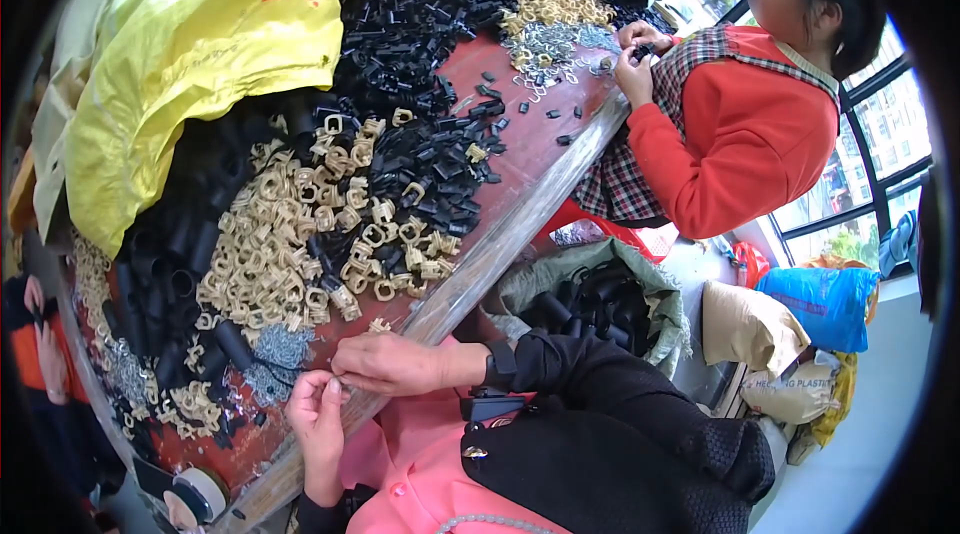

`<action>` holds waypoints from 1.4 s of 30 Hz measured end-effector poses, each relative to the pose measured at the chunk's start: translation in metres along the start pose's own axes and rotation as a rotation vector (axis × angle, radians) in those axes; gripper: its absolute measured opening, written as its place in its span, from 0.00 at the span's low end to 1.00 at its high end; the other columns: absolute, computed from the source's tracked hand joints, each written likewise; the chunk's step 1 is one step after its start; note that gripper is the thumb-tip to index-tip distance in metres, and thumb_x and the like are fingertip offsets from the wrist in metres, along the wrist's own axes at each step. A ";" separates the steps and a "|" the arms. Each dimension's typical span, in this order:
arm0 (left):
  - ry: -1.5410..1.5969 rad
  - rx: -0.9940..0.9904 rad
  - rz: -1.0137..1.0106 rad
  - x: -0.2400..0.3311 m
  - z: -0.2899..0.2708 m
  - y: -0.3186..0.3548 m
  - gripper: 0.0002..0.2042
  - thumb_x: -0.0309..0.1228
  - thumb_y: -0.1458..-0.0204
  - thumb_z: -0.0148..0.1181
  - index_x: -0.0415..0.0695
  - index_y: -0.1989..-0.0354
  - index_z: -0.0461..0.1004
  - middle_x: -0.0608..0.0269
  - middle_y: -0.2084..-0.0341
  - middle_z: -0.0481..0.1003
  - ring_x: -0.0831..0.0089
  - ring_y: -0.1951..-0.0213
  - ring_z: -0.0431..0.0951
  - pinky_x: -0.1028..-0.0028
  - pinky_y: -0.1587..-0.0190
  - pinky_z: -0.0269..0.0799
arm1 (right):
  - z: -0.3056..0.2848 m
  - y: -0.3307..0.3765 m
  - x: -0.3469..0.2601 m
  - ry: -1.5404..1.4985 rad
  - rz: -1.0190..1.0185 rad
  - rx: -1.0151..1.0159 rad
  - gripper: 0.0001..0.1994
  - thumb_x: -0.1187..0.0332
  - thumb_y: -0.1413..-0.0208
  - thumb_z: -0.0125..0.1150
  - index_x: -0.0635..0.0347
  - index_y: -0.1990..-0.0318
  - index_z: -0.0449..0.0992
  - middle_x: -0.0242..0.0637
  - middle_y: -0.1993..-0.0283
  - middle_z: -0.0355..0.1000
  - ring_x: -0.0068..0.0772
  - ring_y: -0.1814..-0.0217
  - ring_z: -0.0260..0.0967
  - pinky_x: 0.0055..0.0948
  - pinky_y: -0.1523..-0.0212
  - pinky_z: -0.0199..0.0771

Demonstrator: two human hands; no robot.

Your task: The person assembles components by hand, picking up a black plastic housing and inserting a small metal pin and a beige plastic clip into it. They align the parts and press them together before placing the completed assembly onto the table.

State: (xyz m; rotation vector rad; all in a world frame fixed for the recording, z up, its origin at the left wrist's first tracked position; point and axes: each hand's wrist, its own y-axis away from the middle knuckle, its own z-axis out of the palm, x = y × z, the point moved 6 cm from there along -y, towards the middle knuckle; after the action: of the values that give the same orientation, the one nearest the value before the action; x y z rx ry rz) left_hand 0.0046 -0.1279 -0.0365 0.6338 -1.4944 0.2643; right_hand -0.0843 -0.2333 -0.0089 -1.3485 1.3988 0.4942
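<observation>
Close together over the table's wooden edge, my two hands meet at the fingertips. My left hand (pixel 318 422) is closed in a pinch, thumb against fingers. My right hand (pixel 388 364) is curled, its fingertips touching those of the left. Whatever they hold is too small or hidden to name. Just beyond the hands lies a pile of small silvery metal pieces (pixel 278 356) with a black tube (pixel 233 345) beside it. A single beige plastic ring-shaped part (pixel 379 325) rests by my right hand. Further off spreads a heap of similar beige parts (pixel 262 244).
Black plastic parts (pixel 400 44) cover much of the red table (pixel 540 149), partly under a yellow sack (pixel 205 54). A co-worker in red (pixel 740 149) handles a small black part at the far right. An open sack of black parts (pixel 665 309) stands right of me; other sacks (pixel 750 324) lie beyond.
</observation>
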 end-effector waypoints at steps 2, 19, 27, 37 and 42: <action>-0.020 -0.028 0.016 0.003 0.008 -0.004 0.02 0.24 0.50 0.50 0.39 0.69 0.66 0.70 0.78 0.67 0.85 0.76 0.67 0.85 0.71 0.63 | -0.005 0.003 0.001 0.062 -0.011 0.003 0.05 0.71 0.51 0.50 0.62 0.70 0.64 0.41 0.74 0.59 0.45 0.70 0.61 0.36 0.71 0.62; -0.125 -0.044 -0.011 0.015 0.011 -0.002 0.07 0.31 0.48 0.51 0.39 0.66 0.68 0.67 0.76 0.68 0.80 0.73 0.67 0.79 0.68 0.64 | -0.007 0.003 0.008 -0.099 0.035 0.066 0.05 0.71 0.49 0.46 0.63 0.72 0.61 0.44 0.74 0.59 0.48 0.70 0.61 0.38 0.71 0.62; -0.007 0.042 0.052 0.011 -0.017 0.002 0.05 0.27 0.50 0.51 0.39 0.68 0.67 0.67 0.76 0.68 0.82 0.74 0.67 0.82 0.70 0.65 | -0.005 -0.012 0.019 0.069 0.010 0.030 0.05 0.69 0.51 0.49 0.61 0.70 0.64 0.44 0.74 0.63 0.48 0.69 0.63 0.39 0.69 0.62; -0.442 0.395 0.248 0.039 -0.099 0.020 0.06 0.24 0.56 0.55 0.38 0.69 0.68 0.61 0.76 0.69 0.77 0.77 0.71 0.79 0.74 0.65 | -0.019 -0.020 0.014 0.373 0.108 0.045 0.04 0.75 0.53 0.52 0.63 0.69 0.67 0.42 0.73 0.66 0.42 0.71 0.64 0.33 0.70 0.63; -0.593 0.589 0.231 0.041 -0.145 0.031 0.08 0.26 0.56 0.56 0.38 0.67 0.68 0.58 0.74 0.69 0.70 0.77 0.72 0.75 0.75 0.67 | -0.009 -0.017 0.018 0.347 0.143 0.028 0.03 0.76 0.51 0.51 0.64 0.69 0.67 0.39 0.76 0.63 0.31 0.75 0.62 0.24 0.73 0.62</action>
State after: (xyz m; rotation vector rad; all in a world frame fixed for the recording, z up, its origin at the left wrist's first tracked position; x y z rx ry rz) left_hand 0.1131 -0.0333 0.0166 1.0699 -2.0839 0.7626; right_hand -0.0685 -0.2537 -0.0151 -1.3619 1.7886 0.3422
